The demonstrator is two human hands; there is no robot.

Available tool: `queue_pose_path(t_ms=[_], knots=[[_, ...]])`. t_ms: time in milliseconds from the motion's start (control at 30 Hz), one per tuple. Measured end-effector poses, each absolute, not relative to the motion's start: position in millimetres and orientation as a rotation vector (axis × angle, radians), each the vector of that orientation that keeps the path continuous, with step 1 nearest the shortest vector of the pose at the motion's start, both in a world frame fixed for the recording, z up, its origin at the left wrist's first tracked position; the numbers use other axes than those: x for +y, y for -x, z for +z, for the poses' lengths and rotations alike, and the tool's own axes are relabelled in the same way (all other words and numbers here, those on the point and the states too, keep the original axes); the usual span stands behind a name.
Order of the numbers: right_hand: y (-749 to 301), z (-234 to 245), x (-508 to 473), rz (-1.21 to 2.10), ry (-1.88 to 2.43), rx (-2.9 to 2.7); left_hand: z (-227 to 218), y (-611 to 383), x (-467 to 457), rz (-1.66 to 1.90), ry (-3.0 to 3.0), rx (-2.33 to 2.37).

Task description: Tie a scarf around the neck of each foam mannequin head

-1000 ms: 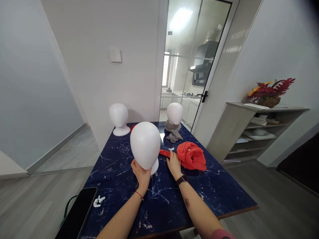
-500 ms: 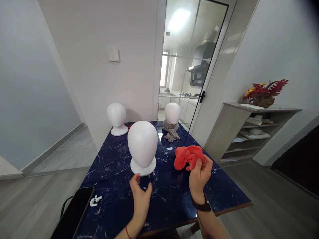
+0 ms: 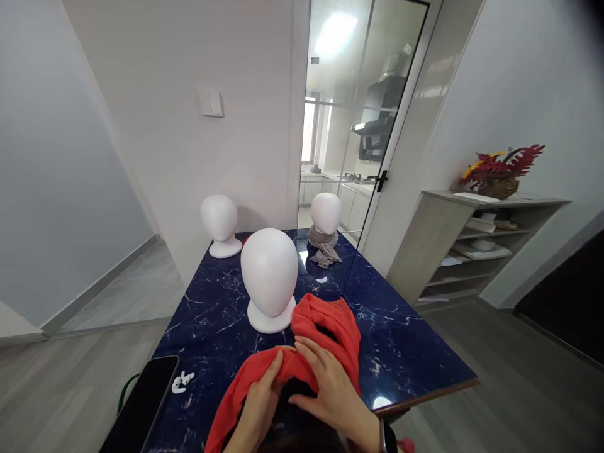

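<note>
Spanning the near edge of the counter (image 3: 401,352), a coral-red scarf (image 3: 340,318) lies partly bunched on the dark marbled top, while its nearer stretch arches up under both hands and trails off at the lower left. The left hand (image 3: 259,402) has its thumb pressed along the cloth; its fingers are hidden, so whether they close on the fabric cannot be told. The right hand (image 3: 333,393) is spread, fingers laid over the scarf and thumb standing well apart, beside the left. Working so near each other, they seem placed to manage one section of soft cloth and keep its folds from slumping.

Just beyond, a white foam mannequin head (image 3: 268,274) stands upright and bare, its flared base close beside the scarf's bunched part; that wide foot probably keeps it steady unheld. Farther back on the left is a second mannequin head (image 3: 219,217), also bare. Back right, a third mannequin head (image 3: 325,214) has a gray scarf (image 3: 325,255) around its neck, the knotted end resting on the counter in front.

A black phone (image 3: 141,409) and what look like white earbuds (image 3: 182,382) lie at the left edge, apart from the cloth.
</note>
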State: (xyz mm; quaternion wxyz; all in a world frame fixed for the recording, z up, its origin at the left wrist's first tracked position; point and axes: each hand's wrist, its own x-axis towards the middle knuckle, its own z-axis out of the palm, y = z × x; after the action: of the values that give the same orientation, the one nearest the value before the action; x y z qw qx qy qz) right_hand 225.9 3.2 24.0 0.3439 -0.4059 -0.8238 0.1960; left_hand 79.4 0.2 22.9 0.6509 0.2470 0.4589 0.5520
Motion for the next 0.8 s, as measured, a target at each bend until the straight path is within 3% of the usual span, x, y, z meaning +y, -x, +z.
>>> queue_pose_path(t_ms=[167,333,467,533,667,733,800], knots=[[-272,-11,27,0.432,1.405,-2.214,58,-55,-3,1.354,-0.624,0.797],[-340,13,60,0.169,1.541,-2.194,86,-33,-5,1.696,-0.673,0.775],[-404,32,106,0.293,1.468,-1.853,100,-9,-9,1.974,-0.612,0.763],[-423,36,128,0.255,1.571,-1.587,100,-7,-10,1.958,-0.619,0.797],[-392,50,131,-0.006,1.65,-1.308,93,-29,-12,1.585,-0.738,0.86],[-344,57,105,0.17,1.478,-1.464,91,-43,-13,1.443,-0.783,0.847],[-288,57,69,0.66,1.206,-1.828,92,-54,-17,1.402,-0.804,0.84]])
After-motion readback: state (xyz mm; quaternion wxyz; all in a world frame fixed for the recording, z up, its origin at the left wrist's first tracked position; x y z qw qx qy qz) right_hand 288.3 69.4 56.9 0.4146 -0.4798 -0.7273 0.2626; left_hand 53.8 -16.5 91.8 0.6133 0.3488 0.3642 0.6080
